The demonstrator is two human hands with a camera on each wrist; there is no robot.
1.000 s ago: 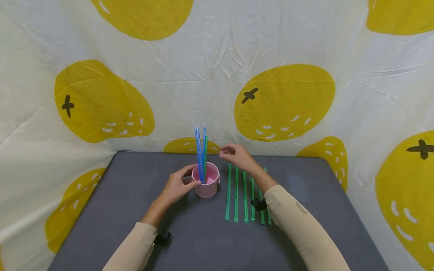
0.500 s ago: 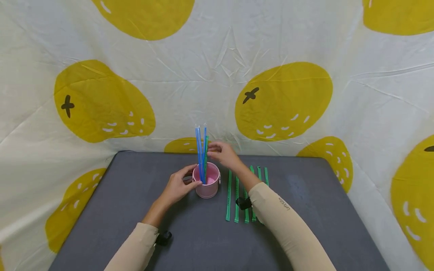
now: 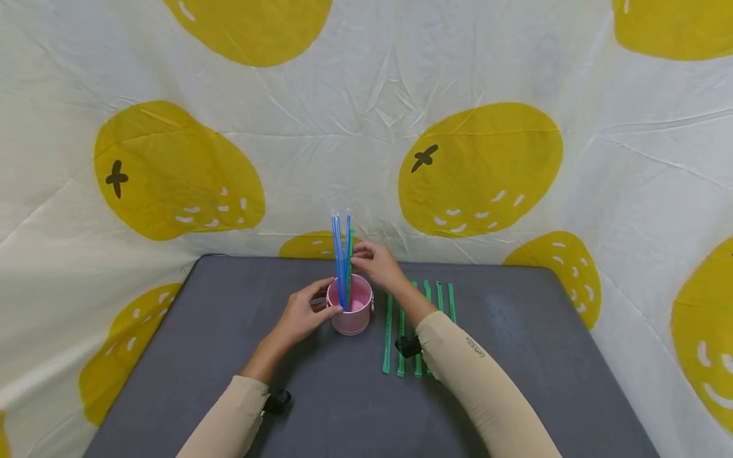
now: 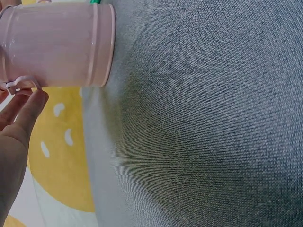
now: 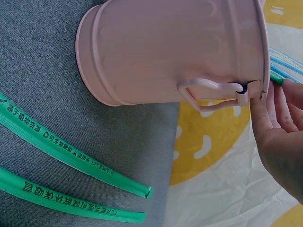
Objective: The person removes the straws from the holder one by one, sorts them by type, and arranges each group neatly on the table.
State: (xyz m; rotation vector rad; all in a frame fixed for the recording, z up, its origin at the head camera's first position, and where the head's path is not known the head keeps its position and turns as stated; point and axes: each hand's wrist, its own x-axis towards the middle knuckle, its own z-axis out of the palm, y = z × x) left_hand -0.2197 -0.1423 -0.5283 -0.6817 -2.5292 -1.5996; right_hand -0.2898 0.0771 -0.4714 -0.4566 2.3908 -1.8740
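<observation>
Change, nearest first: the left grip (image 3: 298, 313) shows no shift against a second earlier, its thumb and fingers curled round the left side of the pink bucket (image 3: 351, 324), which stands upright on the grey counter (image 3: 343, 407). The right grip (image 3: 379, 264), farther off, is altered: it is now in from the open air beside the bucket and appears to pinch the upright green straw (image 3: 350, 261) between thumb and finger, the straw's lower end being inside the bucket. In judgement, this puts the work at that one straw, with the bucket steadied for it.

Count, nearest first: six green wrapped straws (image 3: 387, 334) lie in a row on the counter, right of the bucket, some partly covered by the right sleeve (image 3: 481, 381). One bucket. Inside it, one green straw, plus at least three blue straws (image 3: 336, 248) in clear wrappers, standing close together; overlap prevents an exact figure. Behind all, one white backdrop (image 3: 321, 165) printed with yellow fruit
</observation>
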